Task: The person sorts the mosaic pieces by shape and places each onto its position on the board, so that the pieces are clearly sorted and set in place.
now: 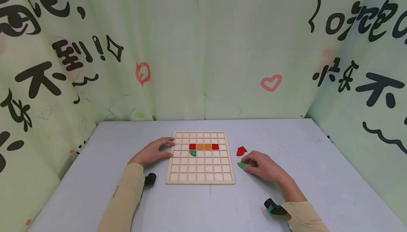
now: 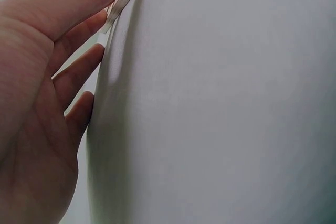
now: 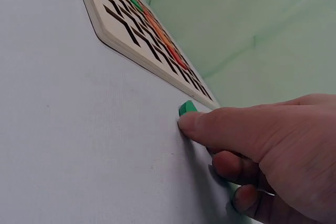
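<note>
A square wooden grid board (image 1: 200,181) lies on the table in the head view. One row holds red, orange and red square tiles (image 1: 204,146), and below its left end sits a green quarter-round tile (image 1: 192,152). My left hand (image 1: 154,151) rests against the board's left edge, fingers fairly straight and thumb apart. Right of the board, my right hand (image 1: 266,166) pinches a green curved-edged tile (image 1: 241,165) between thumb and fingers, low over the table. In the right wrist view, the thumb covers most of that green tile (image 3: 187,107). Just beyond it lie red tile pieces (image 1: 241,150).
The white table (image 1: 203,207) extends around the board. Behind and at both sides hangs a pale green curtain (image 1: 203,48) with dark writing and red hearts. A dark wrist device (image 1: 274,208) sits under the right wrist, another (image 1: 150,179) by the left sleeve.
</note>
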{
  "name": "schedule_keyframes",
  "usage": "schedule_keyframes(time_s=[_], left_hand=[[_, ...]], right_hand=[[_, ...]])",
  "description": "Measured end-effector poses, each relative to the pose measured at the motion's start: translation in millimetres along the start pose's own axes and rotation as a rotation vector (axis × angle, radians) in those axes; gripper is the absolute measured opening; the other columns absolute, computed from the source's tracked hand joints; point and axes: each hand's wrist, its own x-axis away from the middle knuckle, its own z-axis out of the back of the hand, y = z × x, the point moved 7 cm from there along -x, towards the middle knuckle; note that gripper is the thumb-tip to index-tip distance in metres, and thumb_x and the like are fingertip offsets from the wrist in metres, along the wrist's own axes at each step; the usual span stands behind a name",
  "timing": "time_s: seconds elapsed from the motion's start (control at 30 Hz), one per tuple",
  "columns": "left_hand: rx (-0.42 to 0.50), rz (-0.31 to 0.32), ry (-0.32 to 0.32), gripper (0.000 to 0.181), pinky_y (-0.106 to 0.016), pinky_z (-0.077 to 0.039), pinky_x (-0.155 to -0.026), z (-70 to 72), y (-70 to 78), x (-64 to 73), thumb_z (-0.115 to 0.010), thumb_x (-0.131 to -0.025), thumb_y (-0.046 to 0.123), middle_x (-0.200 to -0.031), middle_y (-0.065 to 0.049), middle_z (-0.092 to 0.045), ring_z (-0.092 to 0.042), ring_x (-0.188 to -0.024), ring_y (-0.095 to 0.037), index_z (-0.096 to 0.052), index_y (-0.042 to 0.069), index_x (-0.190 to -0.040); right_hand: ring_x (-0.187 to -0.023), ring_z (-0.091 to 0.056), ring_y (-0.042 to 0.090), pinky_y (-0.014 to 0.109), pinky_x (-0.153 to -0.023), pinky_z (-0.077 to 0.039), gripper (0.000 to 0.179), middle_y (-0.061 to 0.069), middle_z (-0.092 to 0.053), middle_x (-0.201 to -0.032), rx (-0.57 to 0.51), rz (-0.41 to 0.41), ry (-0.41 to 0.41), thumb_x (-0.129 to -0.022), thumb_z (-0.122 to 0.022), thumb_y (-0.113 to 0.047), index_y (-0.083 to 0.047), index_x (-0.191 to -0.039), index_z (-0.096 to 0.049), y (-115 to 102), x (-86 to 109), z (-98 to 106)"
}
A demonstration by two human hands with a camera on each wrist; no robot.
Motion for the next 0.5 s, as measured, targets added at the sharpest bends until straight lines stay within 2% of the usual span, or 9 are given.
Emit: schedule_keyframes(time_s=[0.17,0.33,0.5], left_hand=[[-0.005,-0.009,0.0,0.041,-0.048,-0.027,-0.116,-0.5,-0.5,-0.9,-0.075,-0.087,0.025,-0.151,-0.002,-0.042,-0.029,-0.144,-0.029,-0.062,0.013,-0.125],[-0.008,-0.017,0.0,0.041,-0.048,-0.027,-0.116,0.2,0.3,-0.2,-0.074,-0.088,0.024,-0.151,-0.002,-0.043,-0.029,-0.144,-0.029,-0.063,0.013,-0.125],[-0.011,-0.014,0.001,0.04,-0.048,-0.027,-0.116,0.3,1.9,0.8,-0.074,-0.088,0.022,-0.151,-0.003,-0.043,-0.029,-0.144,-0.029,-0.063,0.012,-0.124]], right_hand=[[-0.08,-0.05,0.013,0.024,-0.067,-0.047,0.022,-0.005,-0.058,-0.093,0.006,-0.03,0.025,-0.085,-0.077,-0.019,-0.012,-0.104,-0.069,2.6,-1.4,0.7],[-0.085,-0.053,0.013,0.025,-0.074,-0.05,0.025,-0.004,-0.061,-0.101,0.013,0.033,0.007,-0.086,-0.074,-0.011,-0.01,-0.111,-0.069,-0.1,-0.2,0.7],[-0.085,-0.054,0.012,0.025,-0.074,-0.051,0.026,-0.004,-0.061,-0.098,0.011,0.044,0.022,-0.086,-0.075,-0.015,-0.009,-0.111,-0.07,-0.7,0.5,0.7]])
